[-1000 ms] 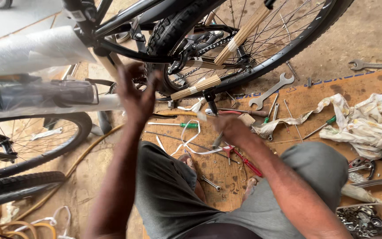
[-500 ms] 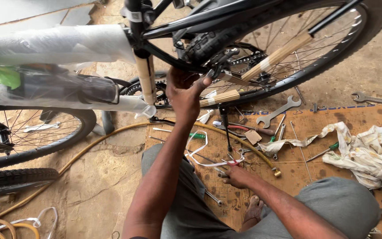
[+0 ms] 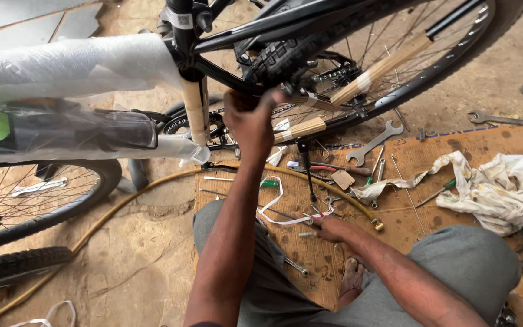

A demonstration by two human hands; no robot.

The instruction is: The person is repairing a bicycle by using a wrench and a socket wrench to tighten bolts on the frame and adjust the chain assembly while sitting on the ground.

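A black bicycle frame [image 3: 225, 36] stands over me, its rear wheel [image 3: 431, 79] carrying cardboard-wrapped spokes. My left hand [image 3: 249, 121] is raised and closed around the frame tube beside the knobbly rear tyre [image 3: 286, 54]. My right hand [image 3: 329, 229] rests low on the brown cardboard mat [image 3: 455, 145], fingers curled over small metal bits by a white strap [image 3: 276, 209]. Whether it grips one is hidden. The black kickstand [image 3: 307, 172] hangs between the two hands.
Bubble-wrapped frame tubes [image 3: 74, 63] fill the left. A second wheel [image 3: 43, 212] lies lower left. A yellow hose [image 3: 122, 206] curves across the floor. On the mat lie a spanner [image 3: 373, 142], red-handled pliers [image 3: 328, 168], a green screwdriver [image 3: 437, 194] and a white cloth [image 3: 503, 188]. Another spanner [image 3: 506, 120] lies far right.
My left hand has shifted right along the bike to the tube by the rear tyre. My right hand has dropped from the tools down onto the mat near my knee.
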